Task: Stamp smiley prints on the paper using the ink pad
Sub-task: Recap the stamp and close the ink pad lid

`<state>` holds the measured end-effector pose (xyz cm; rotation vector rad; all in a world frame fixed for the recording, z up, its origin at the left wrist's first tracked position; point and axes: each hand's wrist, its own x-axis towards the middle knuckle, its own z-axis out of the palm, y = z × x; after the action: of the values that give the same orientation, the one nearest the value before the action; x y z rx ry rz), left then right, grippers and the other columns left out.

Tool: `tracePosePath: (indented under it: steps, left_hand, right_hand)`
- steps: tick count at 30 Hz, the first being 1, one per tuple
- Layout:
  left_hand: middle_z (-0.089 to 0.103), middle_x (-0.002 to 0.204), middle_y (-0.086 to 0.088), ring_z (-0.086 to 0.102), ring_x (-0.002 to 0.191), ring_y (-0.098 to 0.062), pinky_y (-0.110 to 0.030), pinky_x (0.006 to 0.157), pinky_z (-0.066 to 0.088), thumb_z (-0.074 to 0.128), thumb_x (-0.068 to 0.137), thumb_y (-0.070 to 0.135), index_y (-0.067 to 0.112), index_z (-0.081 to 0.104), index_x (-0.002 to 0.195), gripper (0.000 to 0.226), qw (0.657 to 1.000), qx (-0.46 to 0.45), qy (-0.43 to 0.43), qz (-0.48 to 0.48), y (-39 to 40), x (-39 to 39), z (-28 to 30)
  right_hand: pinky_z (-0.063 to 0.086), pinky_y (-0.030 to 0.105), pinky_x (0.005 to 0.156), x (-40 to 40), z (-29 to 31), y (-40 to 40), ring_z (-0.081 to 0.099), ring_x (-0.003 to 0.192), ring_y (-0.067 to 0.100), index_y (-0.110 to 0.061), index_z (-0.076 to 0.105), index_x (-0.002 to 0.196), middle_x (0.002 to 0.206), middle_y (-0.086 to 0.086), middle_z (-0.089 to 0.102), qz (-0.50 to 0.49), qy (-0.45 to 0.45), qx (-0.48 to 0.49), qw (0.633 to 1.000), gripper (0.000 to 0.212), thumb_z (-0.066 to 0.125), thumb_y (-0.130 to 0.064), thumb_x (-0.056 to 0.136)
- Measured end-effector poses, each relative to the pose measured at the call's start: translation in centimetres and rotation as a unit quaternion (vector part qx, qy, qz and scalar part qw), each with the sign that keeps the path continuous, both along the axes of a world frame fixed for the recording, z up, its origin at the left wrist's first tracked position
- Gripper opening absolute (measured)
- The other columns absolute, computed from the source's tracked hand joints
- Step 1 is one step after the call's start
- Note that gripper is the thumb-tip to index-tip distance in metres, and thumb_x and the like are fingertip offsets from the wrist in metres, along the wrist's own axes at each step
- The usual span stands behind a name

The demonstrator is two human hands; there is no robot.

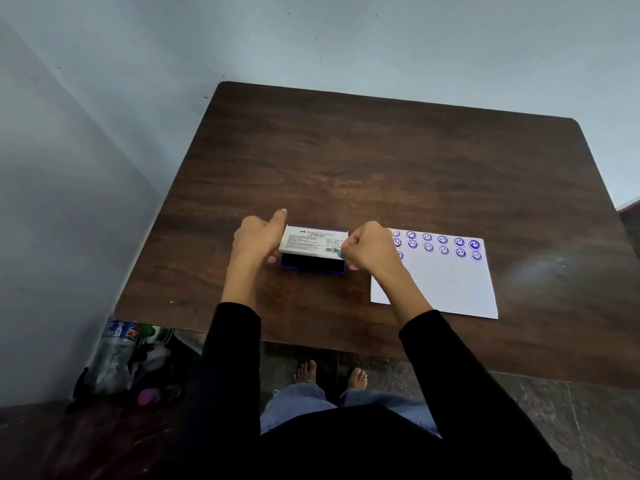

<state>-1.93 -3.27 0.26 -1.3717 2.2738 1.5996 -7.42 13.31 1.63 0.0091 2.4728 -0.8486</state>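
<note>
A blue ink pad [311, 263] lies on the brown table [381, 168], its white labelled lid [311, 241] tilted partly up over the dark pad. My left hand [254, 239] grips the lid's left end, index finger pointing away. My right hand [369, 249] is closed at the lid's right front corner; whether it also holds the stamp is hidden. To the right lies a white paper [443, 282] with two rows of purple smiley prints [443, 244] along its far edge and one print starting a third row. No stamp is visible.
Walls close in the table at the back and left. Plastic bottles and bags [128, 355] sit on the floor by the table's near left corner. My bare feet [329, 374] stand under the near edge.
</note>
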Motion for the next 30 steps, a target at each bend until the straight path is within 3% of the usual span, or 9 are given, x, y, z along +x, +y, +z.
tracePosePath:
  steps: [2,4,8,16,19,21,23,26,30]
  left_hand:
    - [0.072,0.079,-0.011,0.065,0.063,-0.023,-0.030,0.064,0.056,0.051,0.082,0.052,0.009,0.064,0.065,0.048,1.000,-0.002,-0.020,-0.005,0.2,0.3,-0.3]
    - [0.071,0.083,-0.011,0.067,0.071,-0.026,-0.034,0.074,0.058,0.052,0.082,0.052,0.007,0.065,0.071,0.048,0.999,-0.001,-0.033,-0.008,0.3,0.4,-0.5]
    - [0.071,0.089,-0.010,0.068,0.082,-0.026,-0.038,0.082,0.057,0.051,0.084,0.052,0.008,0.065,0.076,0.047,0.999,-0.004,-0.051,-0.012,0.7,0.6,-0.9]
    - [0.070,0.098,-0.012,0.068,0.086,-0.027,-0.039,0.083,0.057,0.051,0.084,0.052,0.004,0.066,0.095,0.052,0.997,-0.023,-0.069,-0.020,0.9,0.3,-0.8]
    - [0.068,0.105,-0.013,0.065,0.096,-0.029,-0.040,0.087,0.055,0.051,0.085,0.053,0.004,0.064,0.101,0.053,0.995,-0.032,-0.085,-0.034,0.7,0.3,-0.6]
    - [0.068,0.104,-0.013,0.064,0.099,-0.031,-0.042,0.092,0.052,0.051,0.085,0.053,0.006,0.066,0.091,0.049,0.995,-0.047,-0.077,-0.036,0.5,0.3,-0.5]
    - [0.069,0.089,-0.012,0.065,0.091,-0.030,-0.040,0.090,0.053,0.050,0.087,0.050,0.009,0.062,0.067,0.046,0.996,-0.064,-0.057,-0.031,0.4,0.1,-0.2]
    - [0.062,0.067,-0.007,0.061,0.075,-0.029,-0.033,0.076,0.049,0.047,0.090,0.047,0.013,0.052,0.055,0.049,0.995,-0.085,-0.039,-0.039,0.8,-0.4,0.3]
    - [0.052,0.057,-0.001,0.050,0.061,-0.018,-0.030,0.067,0.036,0.048,0.091,0.046,0.016,0.043,0.052,0.050,0.992,-0.100,-0.021,-0.073,1.6,-1.1,0.5]
  right_hand:
    - [0.055,0.037,0.087,0.4,-0.5,-0.1,0.064,0.103,0.032,0.000,0.069,0.097,0.104,0.022,0.069,0.018,0.009,0.025,0.999,0.021,0.057,-0.005,0.080]
    - [0.054,0.037,0.086,0.7,-0.8,-0.1,0.063,0.104,0.033,0.000,0.067,0.100,0.107,0.022,0.068,0.027,0.012,0.036,0.999,0.023,0.059,-0.006,0.080]
    - [0.043,0.033,0.068,1.3,-1.3,-0.4,0.060,0.103,0.038,0.005,0.063,0.098,0.108,0.024,0.065,0.046,0.028,0.058,0.997,0.022,0.061,-0.006,0.080]
    - [0.048,0.037,0.083,1.5,-2.1,-0.9,0.058,0.106,0.039,0.003,0.057,0.109,0.120,0.023,0.056,0.070,0.055,0.085,0.992,0.027,0.057,-0.004,0.084]
    - [0.049,0.036,0.082,1.1,-1.7,-0.5,0.059,0.105,0.038,0.002,0.061,0.104,0.114,0.022,0.062,0.065,0.055,0.074,0.994,0.024,0.061,-0.006,0.081]
    - [0.051,0.034,0.078,0.1,-0.9,0.2,0.062,0.098,0.037,-0.001,0.068,0.093,0.103,0.021,0.068,0.027,0.083,0.038,0.995,0.018,0.059,-0.005,0.078]
    - [0.051,0.034,0.077,-1.0,-0.1,1.1,0.064,0.094,0.036,-0.005,0.072,0.087,0.098,0.019,0.071,-0.012,0.128,0.012,0.992,0.019,0.056,-0.002,0.077]
    - [0.051,0.036,0.086,-1.9,0.0,2.2,0.062,0.103,0.033,-0.008,0.068,0.103,0.109,0.016,0.069,0.026,0.144,0.007,0.989,0.030,0.057,0.002,0.077]
    - [0.051,0.041,0.090,-1.4,-1.5,2.7,0.057,0.110,0.034,-0.011,0.064,0.115,0.116,0.016,0.066,0.091,0.130,0.032,0.987,0.035,0.061,-0.004,0.081]
